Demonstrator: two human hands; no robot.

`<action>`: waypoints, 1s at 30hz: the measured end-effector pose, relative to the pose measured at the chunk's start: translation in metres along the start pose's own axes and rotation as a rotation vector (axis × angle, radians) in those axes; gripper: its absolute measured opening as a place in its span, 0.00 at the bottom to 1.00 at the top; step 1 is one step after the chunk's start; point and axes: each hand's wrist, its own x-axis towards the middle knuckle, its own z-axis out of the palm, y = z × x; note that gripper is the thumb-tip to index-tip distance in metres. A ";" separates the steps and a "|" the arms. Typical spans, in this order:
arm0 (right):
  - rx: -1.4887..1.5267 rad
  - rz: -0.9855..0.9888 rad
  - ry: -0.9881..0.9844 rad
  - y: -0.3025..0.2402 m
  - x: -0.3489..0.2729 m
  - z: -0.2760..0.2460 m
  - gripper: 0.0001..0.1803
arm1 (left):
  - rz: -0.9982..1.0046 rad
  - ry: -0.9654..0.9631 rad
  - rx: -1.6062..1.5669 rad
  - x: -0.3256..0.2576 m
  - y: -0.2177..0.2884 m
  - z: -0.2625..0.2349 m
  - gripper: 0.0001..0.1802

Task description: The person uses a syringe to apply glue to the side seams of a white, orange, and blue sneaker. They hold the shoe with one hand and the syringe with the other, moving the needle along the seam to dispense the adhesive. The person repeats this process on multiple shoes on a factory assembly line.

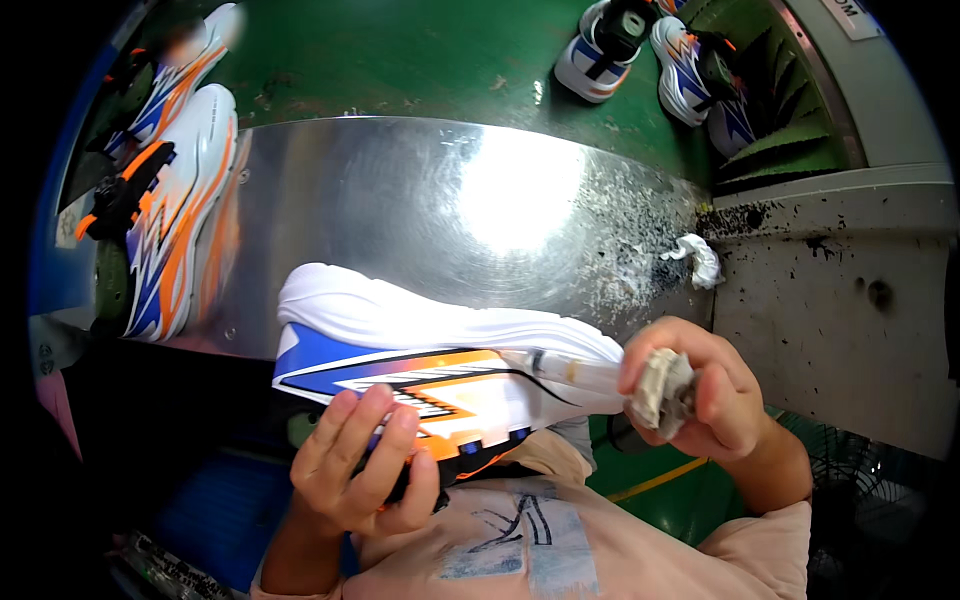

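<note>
A white sports shoe [450,322] with blue, orange and black side panels lies on its side in front of me, its white sole turned away from my body. My left hand [365,460] grips its upper from below, fingers bent over the coloured panel. In my right hand [735,395] is a clear, syringe-like tube [580,372], its tip at the seam between sole and upper towards the right end of the shoe. A crumpled greyish wad [660,388], perhaps cloth or paper, is held in the same hand and hides the tube's rear end.
Under and beyond the shoe is a shiny metal plate [360,190], stained at its right. A crumpled white tissue [700,262] lies there. Similar shoes [200,215] stand at the left, and more [598,65] on the green surface [400,60] behind. A grey metal wall [830,300] bounds the right.
</note>
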 end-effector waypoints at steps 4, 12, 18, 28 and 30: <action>-0.033 0.005 0.101 0.006 -0.034 -0.008 0.40 | 0.012 0.006 0.052 -0.005 0.000 0.003 0.12; 0.299 -0.284 0.182 0.061 -0.074 -0.030 0.41 | 0.053 0.041 0.050 0.006 -0.005 0.005 0.10; 0.442 -0.445 0.225 0.090 -0.079 -0.035 0.39 | 0.084 -0.004 0.093 0.026 -0.008 0.000 0.11; 0.233 -0.438 0.357 0.089 -0.076 -0.017 0.37 | 0.003 -0.134 0.039 0.084 -0.009 -0.007 0.23; 0.175 -0.469 0.404 0.093 -0.071 -0.015 0.36 | -0.004 -0.177 -0.023 0.102 -0.016 0.002 0.25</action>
